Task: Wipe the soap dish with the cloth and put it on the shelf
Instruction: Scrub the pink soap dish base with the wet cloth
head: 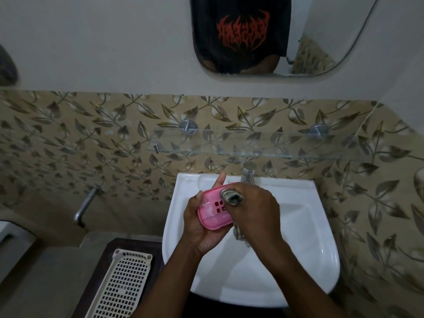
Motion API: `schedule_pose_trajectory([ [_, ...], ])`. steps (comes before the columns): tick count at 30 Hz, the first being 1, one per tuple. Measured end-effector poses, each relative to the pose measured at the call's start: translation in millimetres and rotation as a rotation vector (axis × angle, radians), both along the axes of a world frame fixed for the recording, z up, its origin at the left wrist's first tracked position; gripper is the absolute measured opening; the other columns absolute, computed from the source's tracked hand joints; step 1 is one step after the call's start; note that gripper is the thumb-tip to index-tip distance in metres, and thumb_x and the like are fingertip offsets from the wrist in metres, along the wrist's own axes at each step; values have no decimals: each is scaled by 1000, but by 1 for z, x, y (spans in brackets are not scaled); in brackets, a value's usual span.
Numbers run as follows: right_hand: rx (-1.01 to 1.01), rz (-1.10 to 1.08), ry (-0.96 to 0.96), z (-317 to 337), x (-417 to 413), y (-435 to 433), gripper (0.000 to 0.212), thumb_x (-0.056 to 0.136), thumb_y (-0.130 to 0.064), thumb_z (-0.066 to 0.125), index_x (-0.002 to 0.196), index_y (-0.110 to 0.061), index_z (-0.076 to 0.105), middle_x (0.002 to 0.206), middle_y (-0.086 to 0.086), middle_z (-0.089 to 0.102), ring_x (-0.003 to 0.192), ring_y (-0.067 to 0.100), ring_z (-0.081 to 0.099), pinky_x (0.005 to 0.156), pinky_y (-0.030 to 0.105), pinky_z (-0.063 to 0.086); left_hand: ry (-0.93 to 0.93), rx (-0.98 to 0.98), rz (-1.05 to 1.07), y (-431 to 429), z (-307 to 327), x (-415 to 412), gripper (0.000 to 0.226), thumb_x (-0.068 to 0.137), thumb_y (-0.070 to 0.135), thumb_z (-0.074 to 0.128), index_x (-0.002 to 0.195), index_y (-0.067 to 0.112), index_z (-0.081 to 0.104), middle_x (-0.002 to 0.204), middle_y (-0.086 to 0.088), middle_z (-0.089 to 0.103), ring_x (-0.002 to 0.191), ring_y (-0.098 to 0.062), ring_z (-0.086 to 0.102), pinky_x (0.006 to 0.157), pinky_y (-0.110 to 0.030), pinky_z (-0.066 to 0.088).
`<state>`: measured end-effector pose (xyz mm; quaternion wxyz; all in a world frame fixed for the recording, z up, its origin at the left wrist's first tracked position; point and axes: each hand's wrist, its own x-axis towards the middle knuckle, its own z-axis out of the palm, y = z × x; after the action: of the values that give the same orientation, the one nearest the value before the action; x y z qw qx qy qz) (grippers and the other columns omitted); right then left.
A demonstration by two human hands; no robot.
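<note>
Above the white washbasin (316, 244), two hands meet over the bowl. The left hand (199, 226) cups one pink soap dish (213, 211), fingers curled round its edge, its slotted face turned up. The right hand (257, 210) clutches one striped cloth (232, 198) and presses a bunched end onto the dish. Behind the washbasin stands one chrome tap (248, 173); higher on the tiled wall hangs one glass shelf (252, 145) on two round metal mounts (188, 128). Left of the washbasin lies one cream perforated tray (124, 283).
</note>
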<state>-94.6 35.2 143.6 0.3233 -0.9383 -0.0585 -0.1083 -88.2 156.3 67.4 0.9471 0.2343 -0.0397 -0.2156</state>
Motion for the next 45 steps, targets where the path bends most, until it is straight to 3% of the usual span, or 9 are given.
schedule_pose_trajectory([
  [7,54,-117,45,2,6,-7,18,81,-38,70,97,-31,73,87,-8,74,80,15,68,71,27,53,27,19,1,-3,4,0,88,76,41,75,152,22,37,143,-19,47,123,-34,50,104,-49,41],
  [11,21,4,-20,1,-8,12,22,78,-34,76,99,-29,74,88,-7,75,78,11,68,72,21,49,32,27,22,-6,4,0,87,77,43,74,151,20,37,134,-18,56,118,-33,57,98,-46,49],
  [16,82,-142,47,2,6,-4,15,80,-37,71,94,-31,73,82,-7,74,75,14,67,68,28,55,50,27,11,-7,3,0,88,76,51,75,150,21,40,149,-19,44,130,-36,46,108,-51,38],
  [22,20,83,61,4,-11,19,19,83,-42,67,92,-27,73,84,-7,73,78,10,66,70,23,51,51,53,0,-7,-5,1,95,75,70,66,151,21,38,148,-18,47,134,-36,46,113,-54,29],
  [26,70,-127,31,3,1,5,19,86,-44,65,91,-27,73,80,-4,74,75,19,68,69,31,55,86,29,16,-7,-6,0,94,71,66,72,148,20,44,151,-19,43,135,-38,44,110,-53,36],
  [31,-29,70,72,9,-13,20,25,87,-44,65,105,-29,74,96,-7,75,88,10,67,82,23,49,88,76,15,-4,-11,1,94,76,66,69,151,20,38,151,-18,43,137,-35,41,119,-53,19],
  [36,-74,-24,131,8,1,-2,22,83,-45,66,98,-29,73,89,-4,75,82,16,67,72,25,50,83,63,23,-3,-11,-1,90,74,60,74,149,20,43,154,-17,40,142,-38,35,118,-54,20],
  [41,-151,215,125,15,-6,6,22,83,-43,66,100,-30,73,92,-6,74,87,13,68,76,21,43,101,121,11,-3,-8,-2,90,74,61,74,148,20,43,153,-19,40,141,-36,35,121,-53,15],
  [45,-343,190,112,15,13,-17,21,81,-46,63,98,-36,71,88,-6,71,84,16,65,72,26,47,105,97,14,-2,-6,0,89,76,59,73,149,20,42,153,-19,41,139,-41,39,112,-59,32],
])
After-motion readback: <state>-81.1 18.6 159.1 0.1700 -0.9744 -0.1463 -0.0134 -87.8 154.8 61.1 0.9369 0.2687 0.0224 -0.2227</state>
